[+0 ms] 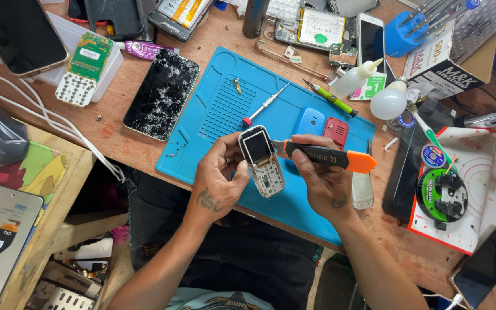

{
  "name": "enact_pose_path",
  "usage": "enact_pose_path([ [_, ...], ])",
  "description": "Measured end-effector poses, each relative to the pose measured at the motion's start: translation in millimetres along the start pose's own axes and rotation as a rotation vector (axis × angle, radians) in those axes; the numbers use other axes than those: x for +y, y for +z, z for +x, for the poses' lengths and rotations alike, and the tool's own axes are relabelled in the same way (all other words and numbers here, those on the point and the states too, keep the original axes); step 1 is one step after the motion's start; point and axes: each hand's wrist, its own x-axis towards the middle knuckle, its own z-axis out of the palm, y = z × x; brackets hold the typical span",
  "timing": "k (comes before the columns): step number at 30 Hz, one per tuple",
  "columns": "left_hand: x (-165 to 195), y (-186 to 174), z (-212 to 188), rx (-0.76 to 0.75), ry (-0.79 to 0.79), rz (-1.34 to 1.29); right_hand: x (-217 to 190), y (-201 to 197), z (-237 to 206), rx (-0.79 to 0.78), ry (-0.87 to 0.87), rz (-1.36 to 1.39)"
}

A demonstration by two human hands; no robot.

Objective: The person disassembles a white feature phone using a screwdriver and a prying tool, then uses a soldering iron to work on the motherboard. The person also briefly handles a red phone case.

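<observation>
Above the blue silicone repair mat (225, 109), the left hand (216, 181) grips a small opened keypad phone with a bare white frame and dark screen (261, 161), fingers closed around its lower edge. The right hand (322, 181) clasps an orange-and-black utility knife (328, 156), its tip touching the phone's upper right edge. 1 smartphone with a cracked black screen (162, 93) lies left of the mat.

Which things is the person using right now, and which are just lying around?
In use: left hand holds small opened phone; right hand holds orange utility knife.

Lying about: cracked smartphone, red-tipped screwdriver, blue cover, red cover, glue bottle.
</observation>
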Motion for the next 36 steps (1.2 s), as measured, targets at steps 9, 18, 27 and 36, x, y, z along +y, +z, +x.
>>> enact_pose_path([
  [9, 1.6, -1.9, -3.2, 0.012, 0.016, 0.019, 4.3, 6.5, -0.7, 0.055, -0.001, -0.230],
  [18, -0.1, -2.7, -2.8, 0.023, 0.007, 0.005, 8.6, 3.8, 3.7, 0.112, 0.117, -0.163],
  [27, -3.0, -6.1, -1.0, -0.013, 0.001, -0.072, 21.9, -14.5, 11.7, 0.035, 0.247, 0.290],
  [36, -4.8, -3.6, 1.7, 0.001, -0.011, -0.048, 29.9, -14.0, 13.6, 0.041, 0.276, 0.402],
])
